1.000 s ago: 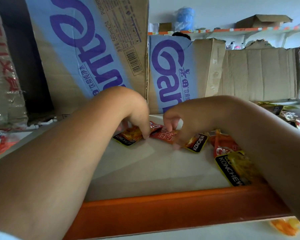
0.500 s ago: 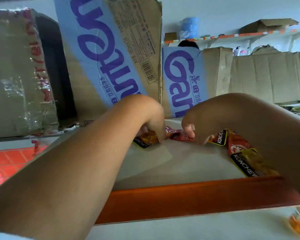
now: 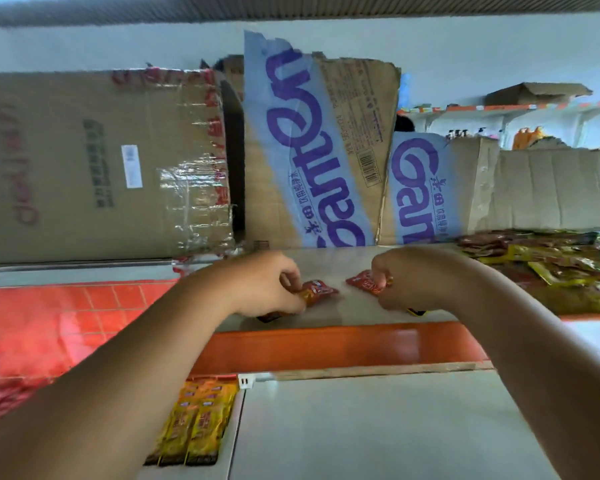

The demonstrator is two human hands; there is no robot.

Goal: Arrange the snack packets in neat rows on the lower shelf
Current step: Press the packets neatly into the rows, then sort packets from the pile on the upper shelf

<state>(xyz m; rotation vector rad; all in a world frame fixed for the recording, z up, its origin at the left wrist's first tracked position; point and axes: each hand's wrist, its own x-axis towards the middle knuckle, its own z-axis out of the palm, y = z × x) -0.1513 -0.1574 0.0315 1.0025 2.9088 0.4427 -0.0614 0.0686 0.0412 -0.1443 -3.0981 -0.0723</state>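
Note:
Two small red-orange snack packets lie on the white shelf [image 3: 326, 261], which has an orange front lip. My left hand [image 3: 267, 285] has its fingers curled over the left packet [image 3: 317, 291] and pinches it. Beside it, my right hand [image 3: 406, 278] is curled over the right packet [image 3: 366, 284] and grips it; a black packet end [image 3: 417, 311] shows under that wrist. A gap of bare shelf separates the two packets.
A loose heap of yellow and red packets [image 3: 561, 268] covers the shelf's right side. Cardboard boxes [image 3: 312, 150] stand along the back. Yellow packets [image 3: 198, 420] lie in rows on the white shelf below. Red floor tiles [image 3: 66, 313] show at left.
The view has pulled back and tilted, bringing the lower shelf into sight. My hands have moved apart, each with its own packet, where before they worked close together over touching packets.

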